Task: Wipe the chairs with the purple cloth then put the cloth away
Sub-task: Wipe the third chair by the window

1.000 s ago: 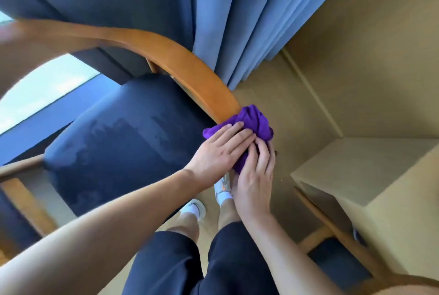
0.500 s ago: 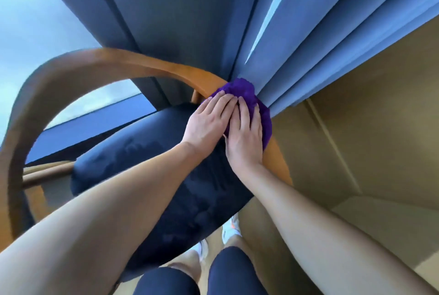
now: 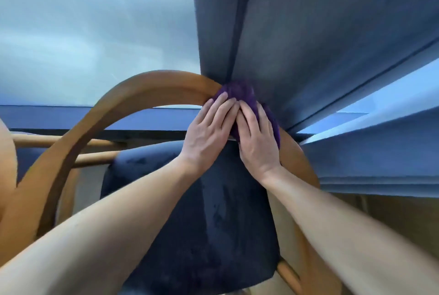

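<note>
A chair with a curved wooden frame (image 3: 142, 87) and a dark blue padded seat (image 3: 213, 223) fills the middle of the view. The purple cloth (image 3: 240, 91) is bunched on the top right of the wooden curve. My left hand (image 3: 209, 133) and my right hand (image 3: 256, 142) lie side by side, both pressing the cloth against the wood, fingers pointing up. Most of the cloth is hidden under my hands.
Blue curtains (image 3: 308, 45) hang right behind the cloth and to the right. A bright window (image 3: 83, 28) with a dark sill (image 3: 59, 116) is behind the chair on the left. Wooden rails (image 3: 59, 145) show at left.
Both hands slid the cloth up along the wooden curve, from the lower arm to its top near the curtain. The view tilted up, losing the floor and the box.
</note>
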A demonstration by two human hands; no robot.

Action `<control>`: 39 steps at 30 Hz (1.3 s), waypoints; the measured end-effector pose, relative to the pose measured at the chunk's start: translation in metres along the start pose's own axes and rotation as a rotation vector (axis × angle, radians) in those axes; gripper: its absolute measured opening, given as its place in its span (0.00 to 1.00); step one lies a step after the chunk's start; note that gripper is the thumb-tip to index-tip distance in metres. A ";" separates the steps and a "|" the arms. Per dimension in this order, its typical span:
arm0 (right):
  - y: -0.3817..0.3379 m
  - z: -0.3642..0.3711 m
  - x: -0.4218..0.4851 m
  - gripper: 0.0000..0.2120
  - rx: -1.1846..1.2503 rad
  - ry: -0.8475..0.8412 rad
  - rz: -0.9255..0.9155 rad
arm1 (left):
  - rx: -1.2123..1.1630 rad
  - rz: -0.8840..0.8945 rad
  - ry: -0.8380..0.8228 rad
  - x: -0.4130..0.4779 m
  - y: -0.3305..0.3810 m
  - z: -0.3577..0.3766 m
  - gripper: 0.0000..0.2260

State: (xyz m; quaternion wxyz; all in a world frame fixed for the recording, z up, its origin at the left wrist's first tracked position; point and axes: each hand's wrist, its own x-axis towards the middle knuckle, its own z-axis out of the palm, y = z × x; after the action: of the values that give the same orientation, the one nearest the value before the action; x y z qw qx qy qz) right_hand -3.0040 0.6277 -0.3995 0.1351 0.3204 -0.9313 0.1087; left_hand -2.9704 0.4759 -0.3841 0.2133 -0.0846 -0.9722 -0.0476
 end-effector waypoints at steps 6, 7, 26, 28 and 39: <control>-0.055 0.019 0.051 0.25 0.072 0.139 -0.206 | 0.159 -0.051 0.100 -0.025 -0.074 -0.032 0.20; -0.066 0.019 0.060 0.25 0.067 0.161 -0.211 | 0.164 -0.058 0.101 -0.024 -0.084 -0.039 0.19; -0.131 -0.056 0.234 0.39 0.260 -0.919 -0.259 | -0.445 -0.666 -0.507 0.009 -0.177 -0.107 0.25; -0.150 -0.047 0.230 0.38 0.181 -0.867 -0.352 | -0.414 -0.697 -0.519 -0.004 -0.185 -0.112 0.25; -0.309 0.009 0.191 0.31 0.035 -0.948 -0.752 | -0.203 -0.988 -0.466 -0.156 -0.204 -0.142 0.25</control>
State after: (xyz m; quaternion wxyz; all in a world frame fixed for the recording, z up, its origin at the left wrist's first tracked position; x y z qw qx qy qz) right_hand -2.9572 0.2780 -0.3108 -0.2706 0.6434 -0.7110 -0.0860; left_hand -2.8109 0.2349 -0.3327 -0.0644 0.3530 -0.9082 -0.2156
